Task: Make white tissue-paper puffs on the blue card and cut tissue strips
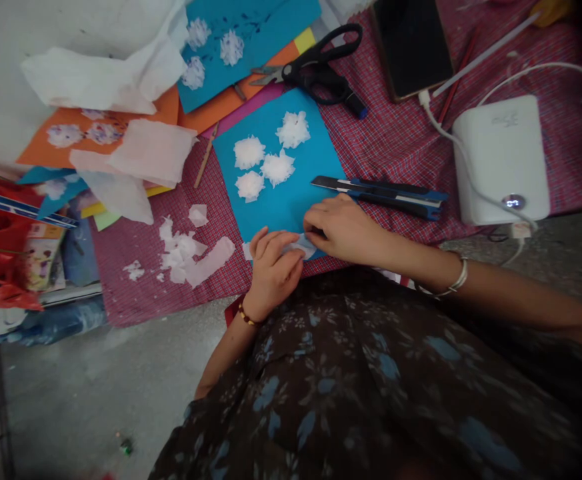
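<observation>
Pressing a small scrap of white tissue (298, 248) flat at the near edge of a blue card (291, 193), both hands met over the checked red cloth (385, 143). The left hand (273, 270) curled its fingers (271, 243) down over the scrap, and the right hand (341, 227) pinched the scrap's other end with closed fingers. The tissue looked thin and crumpled. On the smooth card sat four fluffy tissue puffs (271, 160), ragged at the edges. A long blue and black cutter (385, 193) lay just beside the right hand, partly on the card. Torn white bits (191, 250) were scattered on the cloth to the left. Farther back lay black-handled scissors (315, 67), a dark phone (411, 47) and a rounded white box (503, 160) with a white cable (451, 137). Orange card (91, 133) and loose tissue sheets (135, 163) lay at the left.
</observation>
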Demonstrator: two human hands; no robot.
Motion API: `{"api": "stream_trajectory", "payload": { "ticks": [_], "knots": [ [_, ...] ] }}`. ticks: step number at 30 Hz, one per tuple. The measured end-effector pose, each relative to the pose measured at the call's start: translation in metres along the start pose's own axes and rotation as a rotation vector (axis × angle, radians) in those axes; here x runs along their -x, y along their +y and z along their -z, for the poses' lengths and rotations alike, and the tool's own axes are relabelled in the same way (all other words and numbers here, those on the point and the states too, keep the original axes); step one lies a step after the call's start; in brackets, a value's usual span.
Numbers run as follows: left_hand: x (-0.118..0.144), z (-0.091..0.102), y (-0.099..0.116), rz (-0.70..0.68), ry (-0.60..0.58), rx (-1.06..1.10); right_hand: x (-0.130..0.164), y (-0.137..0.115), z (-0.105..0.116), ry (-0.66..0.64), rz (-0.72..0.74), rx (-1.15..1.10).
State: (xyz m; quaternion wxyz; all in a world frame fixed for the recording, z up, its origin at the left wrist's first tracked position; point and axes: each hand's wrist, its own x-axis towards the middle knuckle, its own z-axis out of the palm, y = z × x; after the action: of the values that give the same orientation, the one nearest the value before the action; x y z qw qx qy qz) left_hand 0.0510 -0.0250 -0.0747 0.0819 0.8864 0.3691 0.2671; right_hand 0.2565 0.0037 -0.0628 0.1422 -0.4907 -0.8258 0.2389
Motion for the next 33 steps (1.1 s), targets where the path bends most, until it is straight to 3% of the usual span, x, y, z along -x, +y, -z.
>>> {"api": "stream_trajectory", "payload": {
  "ticks": [3,5,7,12,16,19,23,29,33],
  "knots": [
    [-0.003,-0.001,0.0,-0.029,-0.029,0.028,0.018,0.01,0.015,0.101,0.007,-0.028],
    [-0.004,-0.001,-0.001,-0.041,-0.042,0.033,0.04,0.023,0.029,0.213,-0.065,0.061],
    [-0.003,-0.002,-0.003,-0.052,-0.046,0.024,0.062,0.04,0.04,0.219,-0.164,0.206],
    [-0.001,-0.002,-0.004,-0.061,-0.052,-0.025,0.087,0.063,0.046,0.128,-0.207,0.37],
    [0.001,-0.001,-0.002,-0.066,-0.04,-0.06,0.087,0.056,0.046,0.191,-0.212,0.313],
    [0.001,-0.001,-0.001,-0.078,-0.05,-0.059,0.094,0.046,0.049,0.222,-0.111,0.208],
    [0.001,-0.002,-0.001,-0.099,-0.052,-0.068,0.112,0.036,0.046,0.147,0.003,0.123],
    [-0.001,-0.002,0.0,-0.092,-0.029,-0.045,0.121,0.028,0.037,0.079,-0.05,0.078],
    [-0.009,0.001,0.004,-0.054,-0.077,-0.035,0.119,0.028,0.034,0.074,-0.028,0.086]
  ]
}}
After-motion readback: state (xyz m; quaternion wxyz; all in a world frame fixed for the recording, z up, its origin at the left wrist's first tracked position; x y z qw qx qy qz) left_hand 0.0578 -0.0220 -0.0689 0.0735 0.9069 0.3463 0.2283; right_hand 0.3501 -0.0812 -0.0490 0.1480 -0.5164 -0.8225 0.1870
